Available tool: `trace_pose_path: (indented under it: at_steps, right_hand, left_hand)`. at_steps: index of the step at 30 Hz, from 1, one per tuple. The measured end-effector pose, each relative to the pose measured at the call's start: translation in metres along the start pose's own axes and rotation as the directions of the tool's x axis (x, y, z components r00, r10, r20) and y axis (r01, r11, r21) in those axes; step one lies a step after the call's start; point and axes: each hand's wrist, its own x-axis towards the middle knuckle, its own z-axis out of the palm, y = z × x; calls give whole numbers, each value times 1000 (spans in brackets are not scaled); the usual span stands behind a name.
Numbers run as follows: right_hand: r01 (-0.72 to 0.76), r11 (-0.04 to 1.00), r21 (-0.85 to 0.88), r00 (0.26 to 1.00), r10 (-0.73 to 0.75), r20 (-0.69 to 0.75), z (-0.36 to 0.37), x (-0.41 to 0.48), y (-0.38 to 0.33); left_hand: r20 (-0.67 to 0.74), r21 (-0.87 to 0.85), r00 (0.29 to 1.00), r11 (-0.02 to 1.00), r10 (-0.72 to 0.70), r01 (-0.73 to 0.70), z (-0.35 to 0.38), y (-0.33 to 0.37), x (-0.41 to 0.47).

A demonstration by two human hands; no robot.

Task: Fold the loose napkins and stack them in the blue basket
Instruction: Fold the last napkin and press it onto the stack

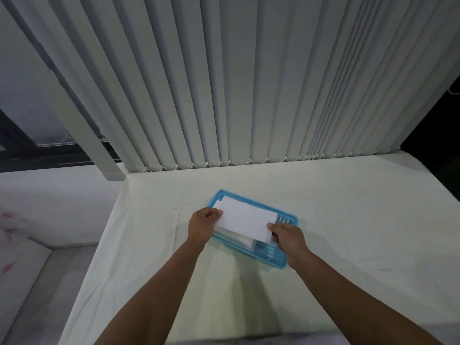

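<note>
Placing a folded napkin (245,221) over the blue basket (283,263), frame centre.
Left hand (202,225) and right hand (286,236) pinch opposite short ends; lower level, square edges to the stack (242,239) beneath, then release together.

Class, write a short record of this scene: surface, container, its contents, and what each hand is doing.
Surface: table covered in white cloth
Container: blue basket
Contents: folded napkins
Left hand: pinches the left end of the white napkin
Right hand: pinches its near right corner
Background: vertical blinds
</note>
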Motion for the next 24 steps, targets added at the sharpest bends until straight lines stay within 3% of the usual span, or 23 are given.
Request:
trace_pose_path:
  at_steps: [6, 13, 18, 24]
  right_hand:
    - [30, 996, -84, 997, -36, -62, 20, 9, -9]
    - [66, 956, -284, 984, -109, -138, 30, 18, 5]
    - [77, 953, -294, 983, -121, -136, 37, 21, 5]
    - [55, 971, -232, 983, -94, -160, 47, 23, 5]
  left_hand:
    - [-30, 374, 991, 921, 133, -112, -16, -7, 50]
    - [120, 639, 972, 733, 203, -232, -31, -35, 75]
    - [204, 714, 943, 619, 264, -328, -35, -37, 76]
    - [253, 707, 927, 602, 275, -371, -36, -39, 82]
